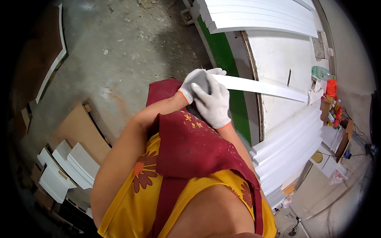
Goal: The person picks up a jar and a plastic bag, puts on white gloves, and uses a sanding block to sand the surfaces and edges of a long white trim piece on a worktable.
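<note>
Both my hands wear white knit gloves with orange cuffs and meet in front of my maroon apron [190,142]. My right hand [215,104] grips a dark grey block [201,81] that looks like a sanding sponge, its thumb across the block's face. Behind it, my left hand [187,87] is closed around the near end of a long white strip [258,86], fingertips showing past the strip's upper edge. The block hides this end of the strip and much of my left palm. Rightward, the strip reaches over the white worktable [278,55].
White boards [258,16] are stacked at the table's far end, and more white strips [287,142] lie at its near end. A green bottle [320,73] and a red-orange container [331,88] stand along the right side. White panels [81,162] and brown boards [85,131] sit at left.
</note>
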The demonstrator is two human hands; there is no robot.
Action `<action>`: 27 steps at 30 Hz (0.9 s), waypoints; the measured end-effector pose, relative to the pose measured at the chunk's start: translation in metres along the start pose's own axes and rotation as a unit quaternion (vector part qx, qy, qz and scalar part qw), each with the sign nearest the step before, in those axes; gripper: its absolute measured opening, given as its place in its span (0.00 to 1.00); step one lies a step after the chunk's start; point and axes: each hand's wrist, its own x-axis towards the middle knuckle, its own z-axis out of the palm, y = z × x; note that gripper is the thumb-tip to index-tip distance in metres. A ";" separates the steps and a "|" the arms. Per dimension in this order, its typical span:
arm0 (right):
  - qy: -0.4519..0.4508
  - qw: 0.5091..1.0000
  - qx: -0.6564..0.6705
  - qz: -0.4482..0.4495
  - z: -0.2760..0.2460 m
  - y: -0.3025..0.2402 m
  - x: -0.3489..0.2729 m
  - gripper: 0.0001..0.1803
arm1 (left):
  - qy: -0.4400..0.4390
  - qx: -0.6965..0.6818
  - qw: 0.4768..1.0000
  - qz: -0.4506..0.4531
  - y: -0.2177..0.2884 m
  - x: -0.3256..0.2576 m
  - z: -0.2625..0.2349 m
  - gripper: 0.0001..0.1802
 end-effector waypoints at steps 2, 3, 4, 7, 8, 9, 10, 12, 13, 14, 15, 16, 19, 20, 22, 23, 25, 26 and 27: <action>-0.018 0.999 0.017 0.036 -0.015 0.031 -0.002 0.27 | 0.002 0.586 0.810 0.021 0.013 -0.014 0.043 0.27; 0.018 0.998 -0.007 0.064 -0.021 0.055 -0.012 0.28 | 0.007 0.806 0.591 0.034 0.016 -0.022 0.060 0.29; 0.053 0.994 -0.034 0.092 -0.025 0.082 -0.024 0.28 | 0.008 0.598 0.798 0.067 0.010 -0.015 0.032 0.29; 0.070 0.977 -0.098 0.176 -0.034 0.111 -0.046 0.29 | 0.025 0.239 0.969 0.062 0.004 -0.005 0.013 0.29; 0.048 0.985 -0.084 0.142 -0.035 0.096 -0.034 0.29 | 0.040 0.231 0.970 0.058 0.003 -0.006 0.020 0.29; 0.046 0.994 -0.047 0.089 -0.027 0.073 -0.019 0.28 | 0.029 0.205 0.977 0.053 0.001 -0.004 0.015 0.30; 0.057 0.998 0.008 0.016 -0.014 0.050 -0.005 0.25 | 0.018 0.178 0.983 0.048 0.000 -0.001 0.010 0.30; 0.010 1.000 -0.003 -0.023 0.004 -0.002 0.007 0.23 | -0.051 0.091 0.994 0.040 -0.002 0.010 -0.029 0.30; 0.010 0.999 0.010 -0.033 0.005 -0.003 0.006 0.24 | -0.044 -0.089 0.995 -0.010 0.001 -0.003 -0.010 0.29; 0.011 0.999 0.022 -0.044 0.004 -0.003 0.005 0.24 | -0.023 -0.036 0.999 0.001 0.004 -0.001 -0.011 0.28; 0.002 1.000 0.022 -0.019 -0.002 0.004 0.001 0.25 | -0.002 0.017 1.000 0.011 0.008 0.004 -0.015 0.28; -0.012 1.000 0.023 0.000 -0.010 0.019 -0.006 0.26 | 0.017 0.066 0.997 0.028 0.008 0.004 -0.017 0.28; 0.004 0.994 -0.032 0.108 -0.036 0.079 -0.036 0.28 | -0.029 0.448 0.890 0.083 0.011 -0.005 0.009 0.20; -0.003 0.986 -0.094 0.134 -0.043 0.081 -0.045 0.29 | -0.046 0.067 0.996 -0.020 0.011 -0.004 0.010 0.20; -0.010 0.993 -0.077 0.090 -0.041 0.069 -0.041 0.29 | -0.026 0.521 0.846 0.110 0.008 -0.010 0.014 0.19; -0.022 0.998 -0.014 0.051 -0.032 0.058 -0.032 0.29 | -0.017 0.706 0.688 0.168 0.007 -0.011 0.015 0.19; -0.019 1.000 0.000 0.003 -0.010 0.016 -0.015 0.29 | -0.009 0.379 0.920 0.097 0.005 0.003 -0.018 0.24; -0.015 1.000 -0.002 -0.013 -0.003 0.003 -0.010 0.29 | 0.028 -0.026 0.999 0.009 0.006 0.003 -0.014 0.25; -0.009 1.000 0.004 -0.018 -0.004 0.006 -0.009 0.28 | 0.011 0.011 1.000 0.019 0.006 0.000 -0.010 0.25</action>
